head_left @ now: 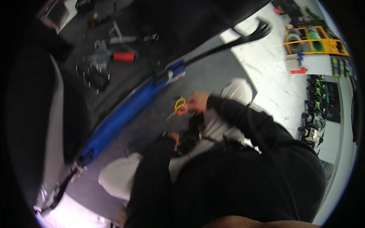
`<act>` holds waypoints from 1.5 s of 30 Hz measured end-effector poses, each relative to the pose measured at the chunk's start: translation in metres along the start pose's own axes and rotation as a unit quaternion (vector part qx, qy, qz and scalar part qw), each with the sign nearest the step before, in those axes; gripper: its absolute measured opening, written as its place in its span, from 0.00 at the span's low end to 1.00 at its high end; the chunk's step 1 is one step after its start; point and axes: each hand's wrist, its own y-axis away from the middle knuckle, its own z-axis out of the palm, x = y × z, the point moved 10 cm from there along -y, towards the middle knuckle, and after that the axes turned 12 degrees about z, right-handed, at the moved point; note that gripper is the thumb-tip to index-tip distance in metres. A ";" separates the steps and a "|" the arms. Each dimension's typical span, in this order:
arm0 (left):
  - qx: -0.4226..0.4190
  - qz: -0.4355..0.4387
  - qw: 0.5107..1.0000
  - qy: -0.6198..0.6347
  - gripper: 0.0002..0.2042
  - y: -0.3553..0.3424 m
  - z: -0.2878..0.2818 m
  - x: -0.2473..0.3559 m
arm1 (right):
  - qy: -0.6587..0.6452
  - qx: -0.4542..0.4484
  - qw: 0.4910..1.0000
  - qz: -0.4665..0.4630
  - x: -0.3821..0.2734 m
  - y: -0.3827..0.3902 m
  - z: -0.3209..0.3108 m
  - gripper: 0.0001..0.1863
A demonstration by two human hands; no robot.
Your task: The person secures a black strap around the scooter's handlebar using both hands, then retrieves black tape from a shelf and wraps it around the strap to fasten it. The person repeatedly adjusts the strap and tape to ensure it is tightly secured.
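Blurred in the head view, my right hand (197, 102) has its fingers closed on a yellow-and-red handled tool (179, 105) with a metal tip pointing down-left; it looks like scissors or pliers. Lower down, my left hand (174, 138) is mostly hidden by its dark sleeve and smeared, beside a dark object (187, 143) in my lap that I cannot make out. Across the upper left of my legs lies a long blue bar (125, 110) with black ends, lying diagonally along a large dark structure.
A grey mat (228, 62) lies under me. Beyond the bar are several metal parts and a red-handled tool (123, 56). At right are a white floor (266, 95), a yellow rack (334, 46) with bottles and several small wheeled models (313, 135) along the wall.
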 end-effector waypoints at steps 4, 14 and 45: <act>0.175 0.030 0.978 -0.107 0.15 0.005 -0.057 0.012 | 0.055 0.176 0.982 0.043 0.029 -0.036 -0.090 0.25; 0.069 -0.042 0.993 -0.088 0.27 0.013 -0.058 0.003 | -0.084 0.390 0.909 -0.120 0.003 0.038 -0.138 0.24; 0.641 -0.263 0.720 0.039 0.17 0.133 -0.144 -0.196 | -0.075 0.319 0.939 -0.106 0.030 0.082 -0.080 0.22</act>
